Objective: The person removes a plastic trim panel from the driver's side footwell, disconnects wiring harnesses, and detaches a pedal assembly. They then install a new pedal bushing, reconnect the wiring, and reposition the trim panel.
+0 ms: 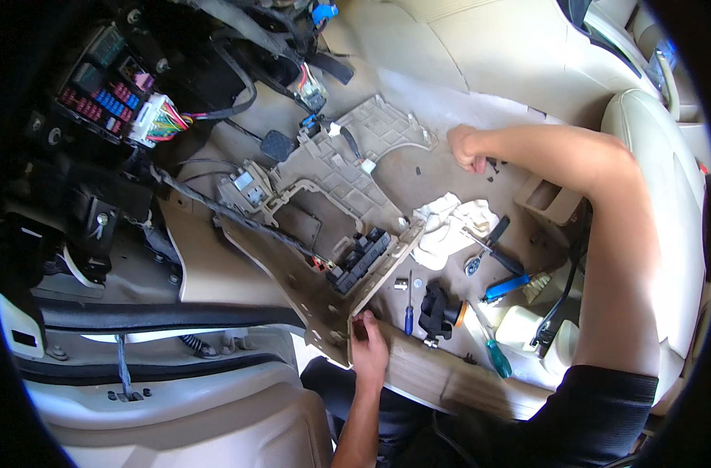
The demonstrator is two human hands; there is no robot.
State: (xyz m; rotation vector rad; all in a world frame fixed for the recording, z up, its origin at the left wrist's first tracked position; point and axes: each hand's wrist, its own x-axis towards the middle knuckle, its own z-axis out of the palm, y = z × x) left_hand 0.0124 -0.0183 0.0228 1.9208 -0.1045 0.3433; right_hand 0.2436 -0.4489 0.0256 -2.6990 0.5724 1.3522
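Observation:
A large beige plastic dash trim panel (332, 168) lies back side up across the car's footwell, its ribs and a cut-out showing. My left hand (368, 349) is closed round its near lower corner. A black switch module (361, 261) sits in the panel beside that edge, with wiring attached. My right hand (468, 150) reaches over the floor to the panel's right, fingers curled downward and closed. Whatever they hold, if anything, is hidden. Small dark pieces (492, 166) lie on the floor just beside it.
White gloves (449, 226), a ratchet (474, 264), a blue screwdriver (409, 312), a green-handled screwdriver (497, 359) and a black headlamp strap (435, 310) lie on the right. An exposed fuse box (102, 97) with a wired white connector (156, 121) is upper left. A seat (652, 156) stands right.

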